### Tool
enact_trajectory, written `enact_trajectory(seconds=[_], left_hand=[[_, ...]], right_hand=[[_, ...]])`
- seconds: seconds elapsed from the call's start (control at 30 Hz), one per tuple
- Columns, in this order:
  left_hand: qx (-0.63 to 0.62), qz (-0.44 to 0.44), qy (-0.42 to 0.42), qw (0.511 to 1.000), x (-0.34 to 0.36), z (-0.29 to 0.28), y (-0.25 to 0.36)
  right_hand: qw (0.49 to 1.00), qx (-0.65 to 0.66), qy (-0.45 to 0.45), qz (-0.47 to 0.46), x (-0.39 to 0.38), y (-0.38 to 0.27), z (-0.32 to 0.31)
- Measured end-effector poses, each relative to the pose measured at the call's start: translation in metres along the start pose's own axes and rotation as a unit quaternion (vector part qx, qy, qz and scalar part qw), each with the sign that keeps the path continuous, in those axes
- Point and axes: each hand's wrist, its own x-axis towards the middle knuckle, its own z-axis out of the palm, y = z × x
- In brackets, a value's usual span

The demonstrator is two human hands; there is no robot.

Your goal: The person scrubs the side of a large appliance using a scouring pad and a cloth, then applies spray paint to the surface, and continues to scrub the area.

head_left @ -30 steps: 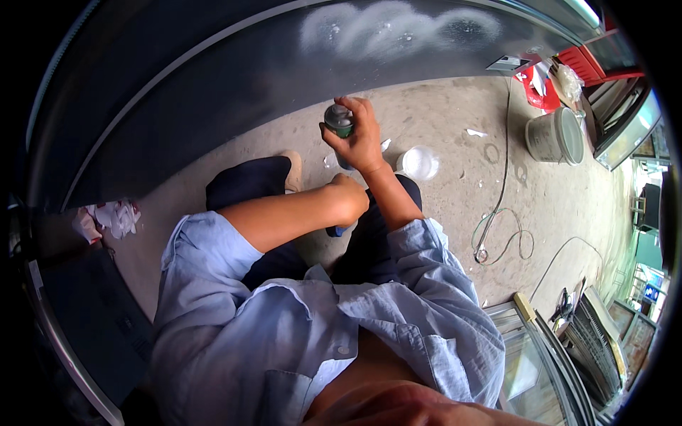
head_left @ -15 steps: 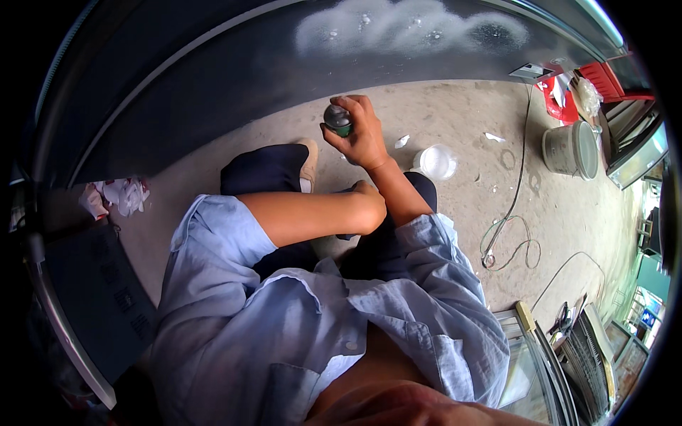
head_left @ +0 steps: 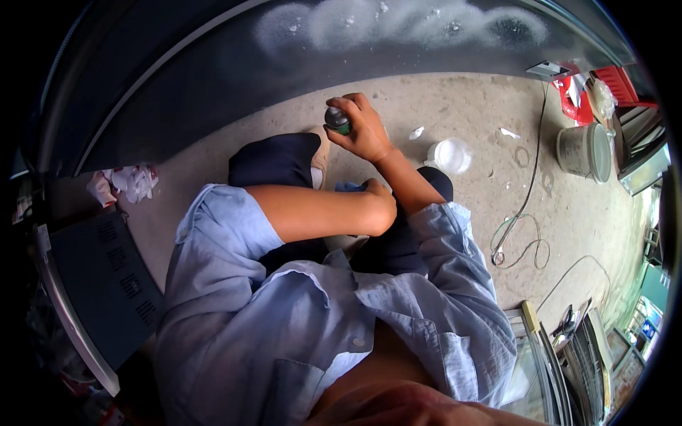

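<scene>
My right hand [head_left: 366,131] is closed round a spray can [head_left: 338,121] with a dark top and a green band, held in front of a dark panel [head_left: 213,92]. A row of overlapping white sprayed patches [head_left: 398,25] with small white clumps marks the panel's upper part. My left forearm crosses in front of my body, and my left hand [head_left: 374,190] is bent at the wrist beside my right forearm. Its fingers are mostly hidden. Something blue [head_left: 348,187], perhaps cloth, shows next to it.
On the concrete floor stand a clear tub [head_left: 452,156] and a grey bucket [head_left: 584,153]. A dark cable [head_left: 529,177] ends in loops to the right. Crumpled paper [head_left: 135,183] lies at the left, near a dark vented box [head_left: 106,273]. Framed panels [head_left: 540,362] lean at lower right.
Another white patch has appeared at the left end of the row on the panel. My view has shifted slightly left; my right hand still holds the spray can.
</scene>
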Motion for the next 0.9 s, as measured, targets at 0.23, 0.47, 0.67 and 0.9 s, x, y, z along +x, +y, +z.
enact_trajectory(seconds=[0.23,0.47,0.67,0.9], left_hand=[[0.008,0.04,-0.02,0.999,0.003,0.002,-0.001],[0.044,0.035,-0.032,0.998,0.011,0.008,-0.008],[0.03,0.044,-0.034,0.998,0.013,0.0,-0.018],[0.057,0.049,0.002,0.997,0.021,-0.004,-0.012]], right_hand=[[0.995,-0.04,0.089,0.0,0.01,0.006,-0.018],[0.99,-0.038,0.018,0.136,-0.058,0.056,-0.002],[0.978,-0.062,0.167,0.106,-0.029,0.058,-0.04],[0.976,-0.096,0.092,0.172,-0.06,0.08,-0.039]])
